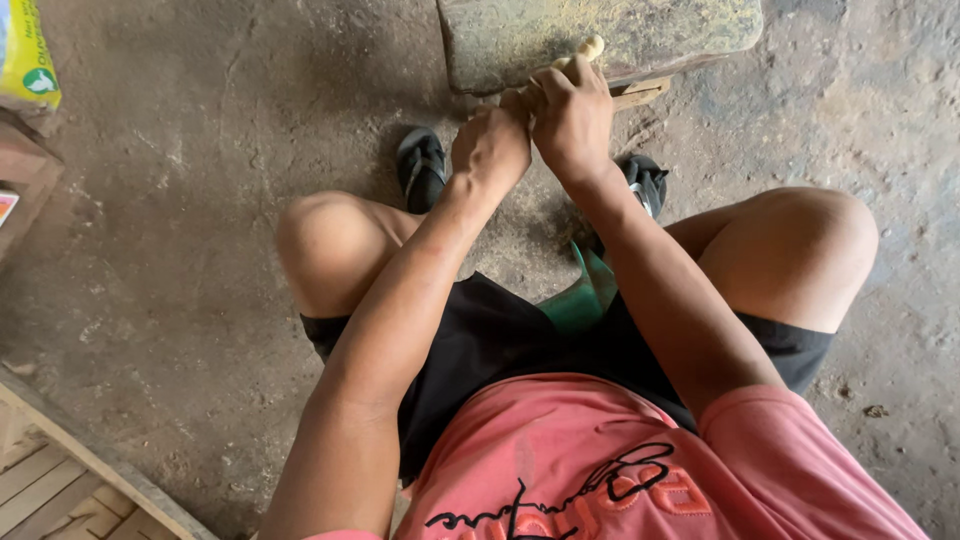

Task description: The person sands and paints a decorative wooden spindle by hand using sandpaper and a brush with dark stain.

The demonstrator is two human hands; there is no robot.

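Head view: your left hand (490, 148) and right hand (572, 118) are both clenched together on a pale stick (585, 52), its tip resting on the stone block (640, 35) just ahead; how far along the work is, I cannot tell

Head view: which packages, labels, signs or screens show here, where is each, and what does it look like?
Yellow bag: top left corner, cut off by the frame edge; yellow plastic with a green and white round emblem.
Small card or packet: left edge, on a wooden ledge; only a sliver shows, white with red and blue.
Shirt print: bottom centre, on the person's pink shirt; black script over orange block shapes.
No signs or screens.
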